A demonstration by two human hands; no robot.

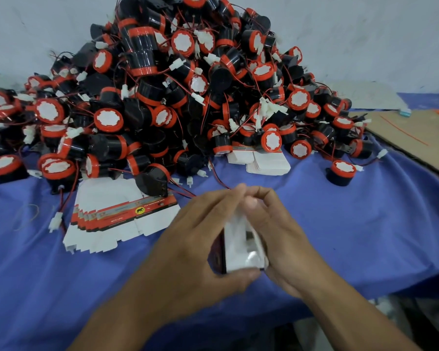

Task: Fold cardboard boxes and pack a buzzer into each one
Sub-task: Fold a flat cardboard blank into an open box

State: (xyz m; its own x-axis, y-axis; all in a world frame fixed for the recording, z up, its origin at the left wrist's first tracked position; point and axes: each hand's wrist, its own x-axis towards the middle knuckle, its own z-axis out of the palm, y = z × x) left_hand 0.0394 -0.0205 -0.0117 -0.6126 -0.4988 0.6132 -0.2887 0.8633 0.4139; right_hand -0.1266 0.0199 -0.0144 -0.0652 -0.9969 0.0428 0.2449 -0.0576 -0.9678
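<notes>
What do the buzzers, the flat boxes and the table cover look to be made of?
Buzzers: probably glossy black plastic with red bands, judging by the sheen. Flat boxes: thin printed card, white inside, crisp cut flaps. Table cover: matt blue cloth, lying in soft folds. The box held by the left hand and right hand seems the same card.

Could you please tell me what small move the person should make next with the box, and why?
Probably press the far-end flap of the cardboard box shut: the left hand and right hand both grip it, with their fingertips meeting over that end. Blur hides its contents.
</notes>
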